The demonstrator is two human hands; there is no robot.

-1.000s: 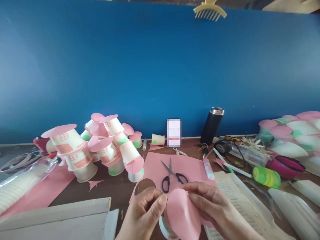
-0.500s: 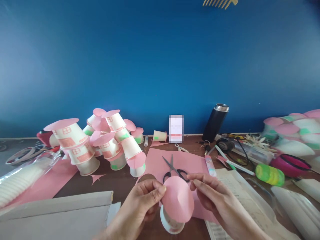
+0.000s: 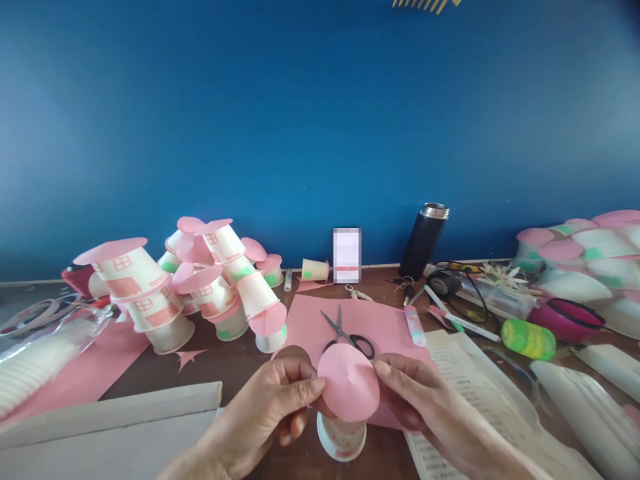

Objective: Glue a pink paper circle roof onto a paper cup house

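Left hand (image 3: 273, 407) and right hand (image 3: 425, 400) pinch a pink paper disc (image 3: 349, 382) onto a paper cup (image 3: 341, 437) (apparently not yet fixed); finished cups (image 3: 200, 287) stacked behind.

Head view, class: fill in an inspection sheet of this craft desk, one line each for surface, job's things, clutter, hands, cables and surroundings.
Surface: brown desk, mostly covered.
Job's things: pink paper circle sits over a white paper cup; pink sheet under black scissors.
Clutter: pile of finished cups, black flask, green roll, printed paper, cardboard.
Hands: left hand pinches the circle's left edge; right hand holds its right edge.
Cables: black cable coiled right of the flask.
Surroundings: blue wall; comb at its top.
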